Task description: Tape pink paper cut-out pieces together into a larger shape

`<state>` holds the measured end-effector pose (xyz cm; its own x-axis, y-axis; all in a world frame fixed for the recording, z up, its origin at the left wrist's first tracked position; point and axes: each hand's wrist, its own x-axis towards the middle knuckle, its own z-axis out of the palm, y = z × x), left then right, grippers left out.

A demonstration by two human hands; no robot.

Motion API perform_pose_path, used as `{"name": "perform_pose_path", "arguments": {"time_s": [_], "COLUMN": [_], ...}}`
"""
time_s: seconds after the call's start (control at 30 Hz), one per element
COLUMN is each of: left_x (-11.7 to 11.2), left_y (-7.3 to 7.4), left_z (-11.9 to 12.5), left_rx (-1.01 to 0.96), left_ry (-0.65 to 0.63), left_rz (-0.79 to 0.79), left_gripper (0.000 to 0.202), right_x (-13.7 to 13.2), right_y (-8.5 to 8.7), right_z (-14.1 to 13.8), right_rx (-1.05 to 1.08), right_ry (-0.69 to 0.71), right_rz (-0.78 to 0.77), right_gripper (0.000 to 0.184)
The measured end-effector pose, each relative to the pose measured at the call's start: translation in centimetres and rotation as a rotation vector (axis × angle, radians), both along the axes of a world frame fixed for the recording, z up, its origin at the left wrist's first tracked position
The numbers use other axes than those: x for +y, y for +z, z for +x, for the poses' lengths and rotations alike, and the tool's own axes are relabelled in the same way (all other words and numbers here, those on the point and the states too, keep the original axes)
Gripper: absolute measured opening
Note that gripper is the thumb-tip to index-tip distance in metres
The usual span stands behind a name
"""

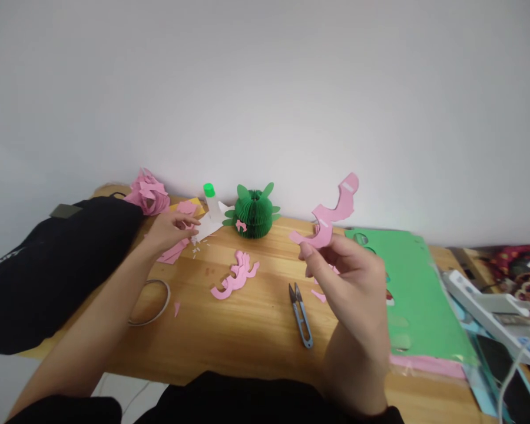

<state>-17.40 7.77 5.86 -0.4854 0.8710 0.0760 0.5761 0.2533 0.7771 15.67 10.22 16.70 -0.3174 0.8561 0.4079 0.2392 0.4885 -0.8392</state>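
Observation:
Between the thumb and fingers of my right hand (355, 277) is a wavy pink paper cutout (335, 211), raised above the table, with small white strips on it. My left hand (170, 231) is at the back left, its fingers stretched out and slightly apart, beside a white paper (208, 227) and tiny white scraps (196, 250). I see nothing held in it. More pink cutouts (236, 278) lie overlapping at mid-table. Behind them sits a round green honeycomb paper figure (254, 215) with leaf-like ears and a pink bow. Blue thread snips (301, 318) rest to the right of the pile.
A green-capped white bottle (209, 197) stands near crumpled pink paper (145, 191). At left are a black bag (57, 259) and a ring-shaped band (165, 300). On the right lie green sheets in plastic (417, 294), a white power strip (490, 312) and a dark phone (503, 371).

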Motion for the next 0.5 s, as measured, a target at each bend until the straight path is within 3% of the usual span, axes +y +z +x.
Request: {"name": "perform_pose_path", "arguments": {"time_s": [0.13, 0.23, 0.37, 0.5], "left_x": [0.0, 0.0, -0.4, -0.8], "left_y": [0.7, 2.8, 7.1, 10.3], "left_z": [0.6, 2.4, 6.8, 11.8], "left_rx": [-0.063, -0.177, -0.277, -0.294], "left_ry": [0.026, -0.024, -0.193, -0.508], "left_rz": [0.046, 0.092, 0.145, 0.279], "left_gripper": [0.019, 0.023, 0.032, 0.023], "right_x": [0.0, 0.1, 0.1, -0.2], "right_y": [0.0, -0.1, -0.2, -0.3], "right_z": [0.1, 0.0, -0.5, -0.9], "right_rx": [0.005, 0.021, 0.072, 0.110], "right_ry": [0.006, 0.071, 0.261, 0.351], "right_rz": [-0.021, -0.075, -0.245, -0.363], "right_gripper": [0.024, 0.024, 0.023, 0.024]}}
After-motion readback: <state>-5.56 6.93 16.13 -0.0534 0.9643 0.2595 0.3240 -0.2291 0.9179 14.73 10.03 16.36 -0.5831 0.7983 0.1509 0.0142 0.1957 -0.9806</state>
